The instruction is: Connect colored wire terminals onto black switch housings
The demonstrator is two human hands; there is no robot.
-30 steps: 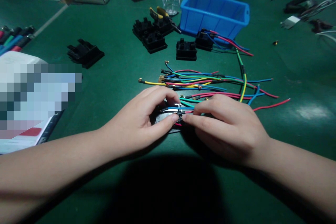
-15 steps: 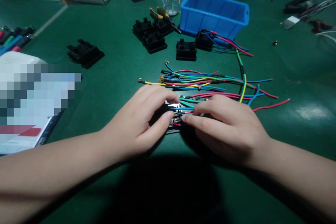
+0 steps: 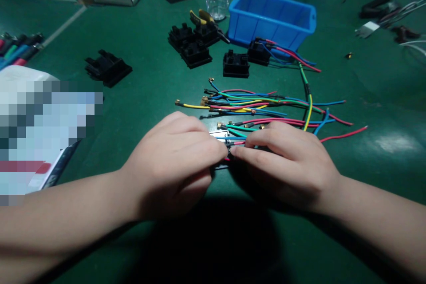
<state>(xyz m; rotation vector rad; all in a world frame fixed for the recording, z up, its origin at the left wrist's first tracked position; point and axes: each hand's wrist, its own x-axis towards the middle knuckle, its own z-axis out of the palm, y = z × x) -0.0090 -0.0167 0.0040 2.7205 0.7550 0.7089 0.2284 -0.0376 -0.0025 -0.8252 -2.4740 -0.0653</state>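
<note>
Rolled knuckles-up since half a second earlier, the left hand (image 3: 175,159) nearly met the right hand (image 3: 293,159); their grip could not be told. Between them lay a flat wired part (image 3: 219,134); beyond, loose wires (image 3: 239,108) on the worktop (image 3: 146,97).

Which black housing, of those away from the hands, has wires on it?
The rightmost housing, by the blue bin: red and blue wires run from it. The other housings show none.
</note>
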